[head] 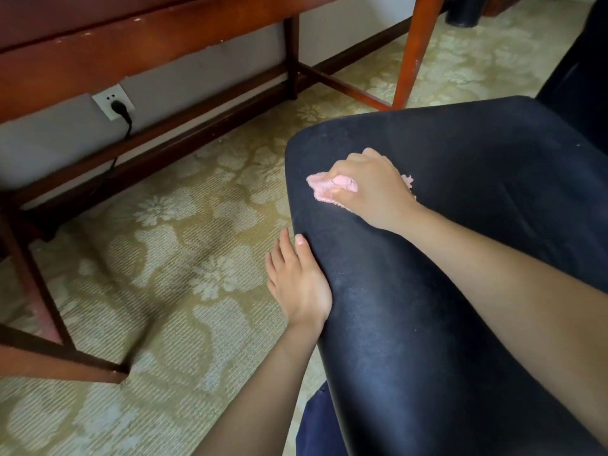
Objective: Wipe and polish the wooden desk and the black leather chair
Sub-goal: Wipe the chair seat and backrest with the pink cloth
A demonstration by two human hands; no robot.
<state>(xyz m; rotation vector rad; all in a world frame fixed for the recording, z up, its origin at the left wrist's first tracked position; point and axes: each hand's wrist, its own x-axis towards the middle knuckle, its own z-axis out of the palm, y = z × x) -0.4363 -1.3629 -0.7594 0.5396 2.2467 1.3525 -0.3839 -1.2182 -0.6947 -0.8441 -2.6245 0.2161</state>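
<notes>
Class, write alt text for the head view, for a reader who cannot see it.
A person's right hand grips a pink cloth on a black leather chair seat, while the left hand rests on the seat's edge. A wooden desk stands behind on patterned carpet.

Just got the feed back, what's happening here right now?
The person is working on the black leather chair. The right hand grips a bunched pink cloth and presses it onto the seat near a corner. The left hand rests against the seat's edge, fingers straight. The wooden desk stands beyond, untouched.
</notes>
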